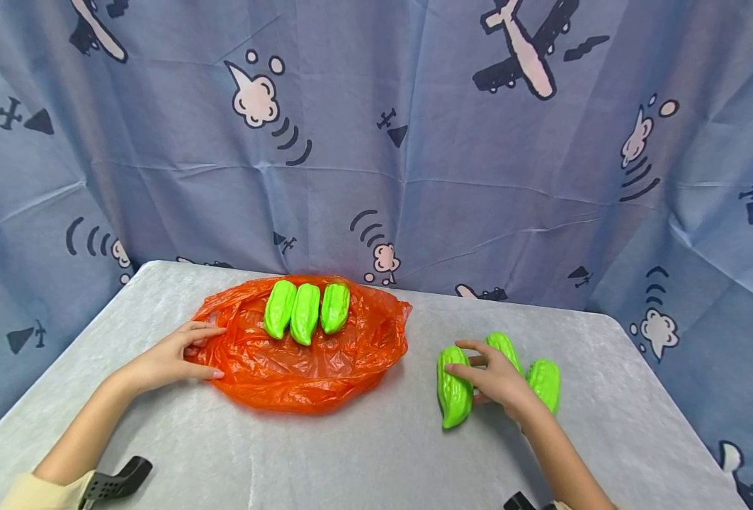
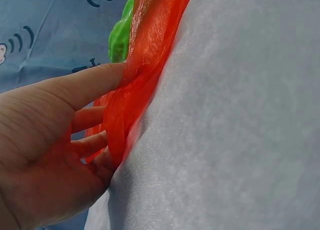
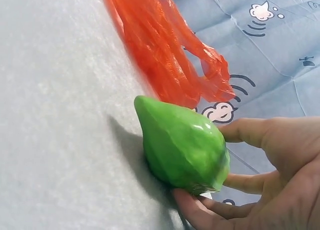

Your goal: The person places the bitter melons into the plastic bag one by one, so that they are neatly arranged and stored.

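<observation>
An orange-red plastic bag [image 1: 287, 393] lies spread on the table, with three bright green, ridged bitter melons [image 1: 304, 314] side by side on it. At the bag's left edge, my left hand [image 1: 175, 356] holds the thin film between thumb and fingers; in the left wrist view the film [image 2: 145, 64] bunches by the thumb. My right hand [image 1: 494, 375] grips another bitter melon [image 1: 455, 393] by its sides, its pointed tip toward me. The right wrist view shows this melon [image 3: 182, 145] close to the table; whether it touches is unclear.
Two more bitter melons, one behind the right hand [image 1: 502, 347] and one beside the right wrist [image 1: 545, 382], lie on the pale table [image 1: 325, 460]. A blue printed curtain [image 1: 350, 142] hangs behind the table. A black strap device [image 1: 121, 478] sits at the left sleeve.
</observation>
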{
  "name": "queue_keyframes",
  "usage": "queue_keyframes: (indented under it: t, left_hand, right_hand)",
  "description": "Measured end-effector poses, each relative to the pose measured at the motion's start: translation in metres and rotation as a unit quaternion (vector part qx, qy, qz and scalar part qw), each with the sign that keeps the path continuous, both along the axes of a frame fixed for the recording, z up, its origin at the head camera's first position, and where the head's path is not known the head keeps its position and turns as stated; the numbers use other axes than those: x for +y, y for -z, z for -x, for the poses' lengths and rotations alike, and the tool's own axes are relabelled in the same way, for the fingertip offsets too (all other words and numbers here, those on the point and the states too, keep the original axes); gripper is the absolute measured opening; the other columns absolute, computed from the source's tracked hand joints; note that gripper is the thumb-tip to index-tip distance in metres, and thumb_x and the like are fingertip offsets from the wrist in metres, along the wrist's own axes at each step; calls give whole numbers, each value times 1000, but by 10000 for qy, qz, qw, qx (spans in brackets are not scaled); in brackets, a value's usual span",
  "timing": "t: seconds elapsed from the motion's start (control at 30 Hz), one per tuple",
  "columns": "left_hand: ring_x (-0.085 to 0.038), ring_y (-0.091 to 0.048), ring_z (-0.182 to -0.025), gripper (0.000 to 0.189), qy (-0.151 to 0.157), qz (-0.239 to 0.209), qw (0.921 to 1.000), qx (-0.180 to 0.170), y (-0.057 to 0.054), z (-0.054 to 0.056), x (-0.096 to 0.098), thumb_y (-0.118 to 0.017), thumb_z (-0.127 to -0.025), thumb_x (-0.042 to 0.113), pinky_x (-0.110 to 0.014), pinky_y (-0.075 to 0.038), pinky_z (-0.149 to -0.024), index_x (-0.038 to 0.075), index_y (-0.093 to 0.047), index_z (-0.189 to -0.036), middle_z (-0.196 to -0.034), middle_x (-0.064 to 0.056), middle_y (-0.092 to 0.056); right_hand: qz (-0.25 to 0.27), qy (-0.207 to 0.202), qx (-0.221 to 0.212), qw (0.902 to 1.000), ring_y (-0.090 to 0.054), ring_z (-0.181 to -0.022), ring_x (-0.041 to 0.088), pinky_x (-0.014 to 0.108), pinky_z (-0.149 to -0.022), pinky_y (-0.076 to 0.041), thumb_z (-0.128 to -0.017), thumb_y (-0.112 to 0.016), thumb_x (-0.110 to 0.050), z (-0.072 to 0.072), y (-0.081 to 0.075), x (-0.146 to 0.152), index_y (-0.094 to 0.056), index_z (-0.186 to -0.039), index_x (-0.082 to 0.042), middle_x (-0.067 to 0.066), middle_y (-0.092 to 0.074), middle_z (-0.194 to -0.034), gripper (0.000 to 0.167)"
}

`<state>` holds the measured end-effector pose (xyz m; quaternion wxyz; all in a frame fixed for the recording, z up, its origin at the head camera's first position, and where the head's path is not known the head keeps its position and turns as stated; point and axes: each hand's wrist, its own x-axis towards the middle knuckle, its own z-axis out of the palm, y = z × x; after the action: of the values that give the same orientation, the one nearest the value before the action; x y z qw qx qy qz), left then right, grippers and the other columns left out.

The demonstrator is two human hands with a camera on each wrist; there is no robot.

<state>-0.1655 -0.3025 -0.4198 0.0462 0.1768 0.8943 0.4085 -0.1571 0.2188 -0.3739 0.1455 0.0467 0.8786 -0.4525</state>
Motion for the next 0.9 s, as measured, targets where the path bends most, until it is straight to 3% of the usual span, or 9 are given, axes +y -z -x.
queue_keyframes:
  t: [0.33, 0.6, 0.9]
  left_hand:
    - [-45, -51, -128, 73, 17, -13, 10000, -18, -1, 0, 0, -89, -83, 12, -23, -44, -96, -9, -56, -144, -148, -34, -45]
    - [-43, -51, -125, 73, 6, -41, 10000, -7, -1, -1, 1, -89, -83, 12, -23, -44, -95, -9, -56, -144, -148, -35, -45]
    - [-34, -52, -121, 72, 15, -13, 10000, 98, -2, -2, 2, -89, -83, 12, -22, -44, -93, -9, -57, -143, -146, -34, -47]
  right_hand:
    - [277, 66, 64, 9996, -65, -115, 37, 42, -74, -63, -100, -72, -22, 2, -10, -2, -41, -158, 0, 39, -44, -151, 70]
    - [371, 34, 8, 9993, -57, -130, 47, 48, -86, -62, -101, -71, -23, 2, -25, -5, -37, -162, -4, 37, -38, -157, 72]
    - [554, -30, 76, 9984, -50, -138, 49, 47, -85, -61, -103, -69, -25, 5, -42, -10, -34, -164, -8, 35, -34, -160, 73]
